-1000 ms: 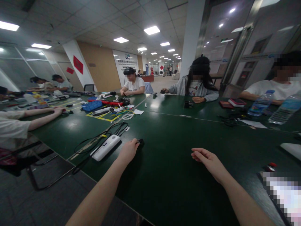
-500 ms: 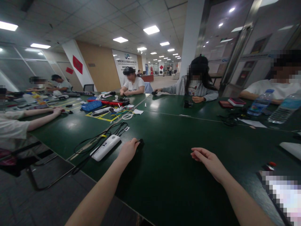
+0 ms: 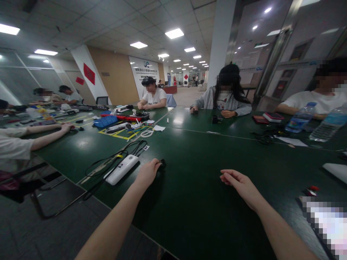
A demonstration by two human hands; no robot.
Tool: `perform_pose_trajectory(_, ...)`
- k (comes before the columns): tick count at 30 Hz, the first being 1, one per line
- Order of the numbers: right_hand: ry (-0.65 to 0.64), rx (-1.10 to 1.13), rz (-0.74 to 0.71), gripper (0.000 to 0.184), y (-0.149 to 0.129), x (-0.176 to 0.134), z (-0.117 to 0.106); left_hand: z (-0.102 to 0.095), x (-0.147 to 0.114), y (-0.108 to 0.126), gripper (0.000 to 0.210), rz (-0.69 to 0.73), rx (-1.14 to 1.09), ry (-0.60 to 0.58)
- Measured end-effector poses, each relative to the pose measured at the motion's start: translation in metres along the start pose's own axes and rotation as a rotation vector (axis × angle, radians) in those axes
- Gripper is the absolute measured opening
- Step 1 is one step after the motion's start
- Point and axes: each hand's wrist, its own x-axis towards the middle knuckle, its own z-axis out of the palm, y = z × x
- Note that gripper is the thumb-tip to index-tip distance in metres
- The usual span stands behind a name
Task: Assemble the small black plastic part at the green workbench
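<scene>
My left hand [image 3: 147, 172] is closed in a pinch on a small black object [image 3: 162, 163] at the middle of the green table [image 3: 189, 202]. Fingers cover part of that object, and its kind cannot be made out. To the left of this hand lies a white power bank [image 3: 122, 170] marked "2", with black cables [image 3: 108, 161] beside it. My right hand [image 3: 238, 186] rests on the tabletop farther right. Its fingers are loosely bent and point left, the thumb lies near them, and nothing shows in it.
A blue tray [image 3: 105, 121], coloured wires [image 3: 143, 129] and a white cable coil [image 3: 146, 134] lie farther back. Two water bottles [image 3: 300, 117] stand at the right. A pixelated screen [image 3: 325, 224] is at the lower right. Several people sit around the table.
Both my hands stay where they were. Across the table, the person in the striped shirt has drawn a hand with a small black thing in toward the body.
</scene>
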Motion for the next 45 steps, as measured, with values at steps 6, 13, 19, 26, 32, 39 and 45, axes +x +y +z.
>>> perform_pose_trajectory(6,-0.006,-0.007,0.000,0.034,0.000,0.000,0.000,0.003,0.003,-0.001,0.026,0.008,0.060,0.011)
perform_pose_trajectory(13,-0.004,-0.001,0.007,0.032,-0.001,-0.001,0.001,0.008,0.005,-0.007,0.026,0.074,0.083,0.037)
perform_pose_trajectory(19,0.005,-0.002,0.003,0.033,0.001,0.001,0.001,0.007,0.004,-0.004,0.025,0.058,0.113,0.005)
perform_pose_trajectory(26,-0.012,-0.007,0.008,0.033,0.002,0.002,-0.001,0.005,0.004,-0.001,0.026,0.074,0.168,-0.001)
perform_pose_trajectory(32,0.002,0.008,0.014,0.033,0.000,0.001,0.001,0.009,0.005,-0.001,0.023,0.074,0.204,0.003)
perform_pose_trajectory(39,0.016,0.010,0.025,0.030,-0.003,-0.002,0.003,0.011,0.006,0.000,0.023,0.094,0.232,0.001)
perform_pose_trajectory(45,0.016,0.002,0.020,0.031,-0.002,-0.001,0.002,0.007,0.004,0.000,0.021,0.071,0.192,0.005)
